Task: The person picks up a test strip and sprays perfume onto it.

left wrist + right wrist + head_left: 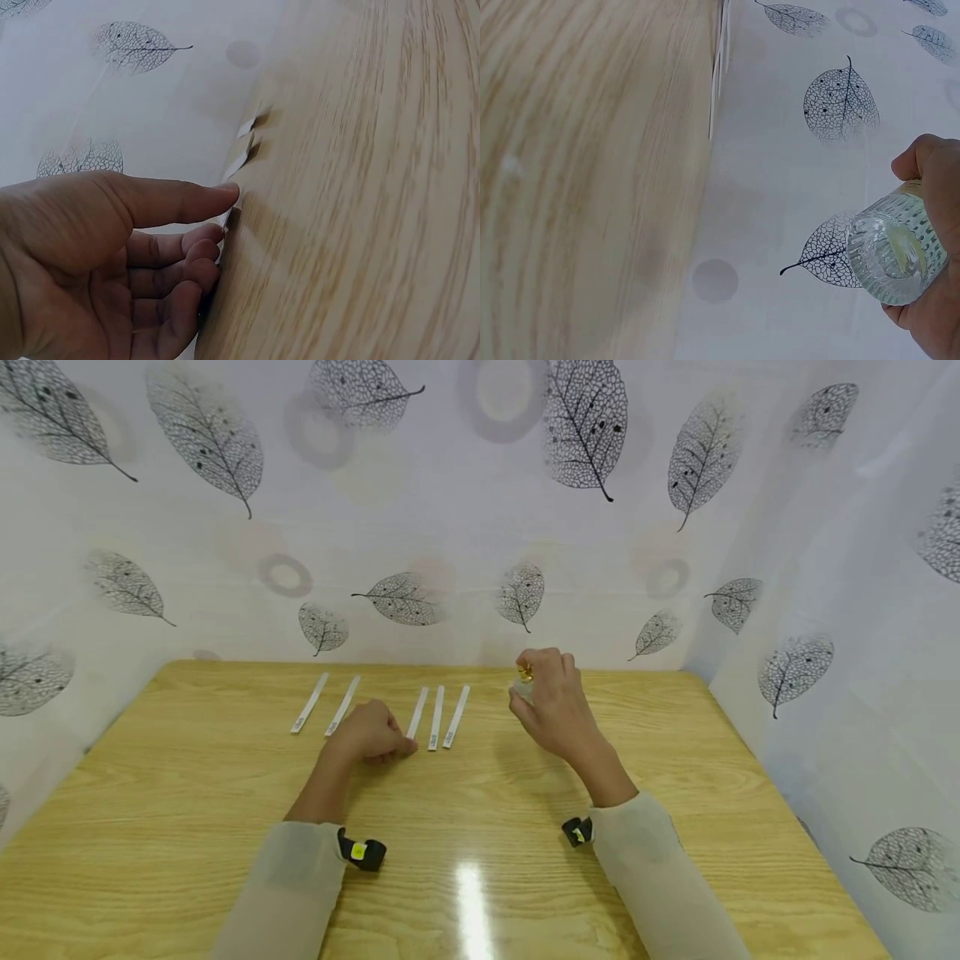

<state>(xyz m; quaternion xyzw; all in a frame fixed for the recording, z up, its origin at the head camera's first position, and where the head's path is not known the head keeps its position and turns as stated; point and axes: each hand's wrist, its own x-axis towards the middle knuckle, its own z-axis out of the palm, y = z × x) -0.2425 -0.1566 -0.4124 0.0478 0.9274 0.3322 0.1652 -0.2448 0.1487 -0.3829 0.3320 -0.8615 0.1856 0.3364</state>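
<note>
In the head view, my left hand point(371, 732) is low over the table with its thumb and fingertips at the near end of a white paper test strip point(417, 712). The left wrist view shows that strip's end between the thumb point(214, 198) and the curled fingers. My right hand point(553, 706) grips a clear glass perfume bottle point(522, 688) above the table, its index finger over the gold top point(525, 672). In the right wrist view the ribbed base of the perfume bottle point(896, 251) shows, tilted, with pale liquid inside.
Two white strips lie left of my left hand, a far-left strip point(309, 703) and another strip point(343, 705). Right of it lie a middle strip point(437, 718) and a right strip point(456, 717). All are on the wooden table point(465, 810), backed by a leaf-patterned curtain point(450, 527).
</note>
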